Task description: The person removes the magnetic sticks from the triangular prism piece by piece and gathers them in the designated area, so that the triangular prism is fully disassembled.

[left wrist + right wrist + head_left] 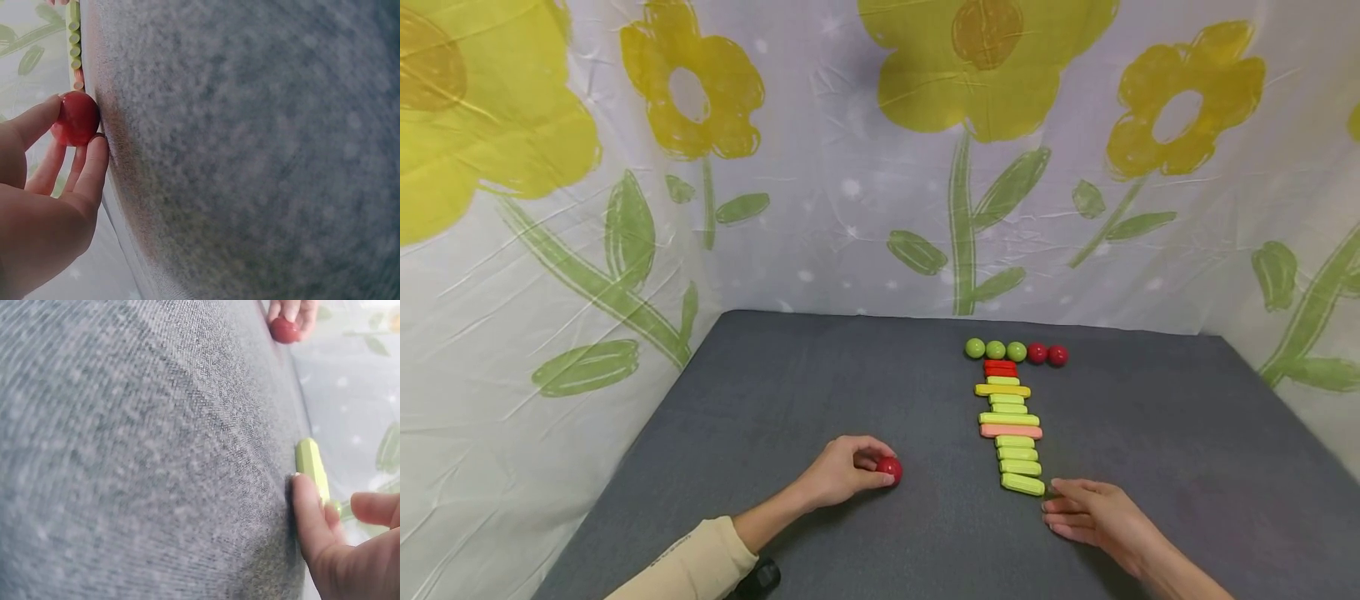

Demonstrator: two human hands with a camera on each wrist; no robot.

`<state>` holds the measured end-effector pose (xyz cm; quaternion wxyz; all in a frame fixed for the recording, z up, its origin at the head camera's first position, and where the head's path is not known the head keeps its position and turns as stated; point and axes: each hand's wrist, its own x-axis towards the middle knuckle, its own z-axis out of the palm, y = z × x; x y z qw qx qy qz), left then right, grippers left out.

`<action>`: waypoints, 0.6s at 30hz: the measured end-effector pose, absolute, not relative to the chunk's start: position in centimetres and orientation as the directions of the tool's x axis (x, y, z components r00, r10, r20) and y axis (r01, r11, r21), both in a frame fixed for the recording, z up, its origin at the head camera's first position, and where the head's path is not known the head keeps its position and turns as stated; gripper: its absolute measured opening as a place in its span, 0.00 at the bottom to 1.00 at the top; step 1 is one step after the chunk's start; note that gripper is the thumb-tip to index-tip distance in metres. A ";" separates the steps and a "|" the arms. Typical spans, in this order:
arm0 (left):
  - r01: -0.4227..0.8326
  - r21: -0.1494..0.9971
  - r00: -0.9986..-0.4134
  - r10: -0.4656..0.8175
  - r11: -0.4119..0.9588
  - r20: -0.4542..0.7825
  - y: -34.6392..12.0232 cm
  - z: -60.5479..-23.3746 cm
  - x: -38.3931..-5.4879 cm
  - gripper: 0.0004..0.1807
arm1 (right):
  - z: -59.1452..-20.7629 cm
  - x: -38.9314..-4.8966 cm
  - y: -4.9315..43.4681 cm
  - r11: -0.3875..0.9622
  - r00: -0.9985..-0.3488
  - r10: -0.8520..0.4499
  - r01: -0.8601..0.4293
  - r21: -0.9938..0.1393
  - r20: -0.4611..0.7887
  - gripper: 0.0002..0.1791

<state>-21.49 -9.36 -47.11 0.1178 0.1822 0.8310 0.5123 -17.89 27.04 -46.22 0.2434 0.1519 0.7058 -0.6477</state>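
Note:
A shiny red ball point(890, 471) is pinched between the thumb and fingers of my left hand point(848, 471), at or just above the grey cloth. In the left wrist view the ball point(77, 119) shows between the thumb and several fingertips. My right hand point(1101, 517) holds nothing; its thumb stands apart from the fingers. Its fingertips are beside the nearest light green stick point(1022, 484), and whether they touch it I cannot tell. That stick point(311, 464) also appears in the right wrist view. It ends a column of short and long sticks, mostly light green.
At the column's far end lie two red sticks point(1000, 368). A yellow stick point(1002, 390) and a pink stick point(1011, 431) are longer. Beyond is a row of green balls point(996, 350) and red balls point(1057, 356). A flowered curtain point(820, 233) borders the grey table point(760, 375).

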 end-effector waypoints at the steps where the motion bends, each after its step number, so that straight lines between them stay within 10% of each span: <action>1: 0.181 0.894 -0.906 0.424 0.409 -0.010 -9.4 -47.1 -21.5 0.17 | -46.3 -17.9 27.1 0.122 -0.829 -0.134 0.530 -0.839 -0.543 0.30; 8: 0.170 0.895 -0.904 0.427 0.413 -0.025 -9.4 -47.1 -21.5 0.17 | -46.7 -17.8 27.4 0.108 -0.750 -0.376 0.548 -0.830 -0.544 0.30; 18: 0.147 0.896 -0.913 0.405 0.419 -0.040 -9.2 -47.1 -21.7 0.16 | -46.8 -18.0 27.0 0.114 -0.737 -0.391 0.556 -0.824 -0.551 0.30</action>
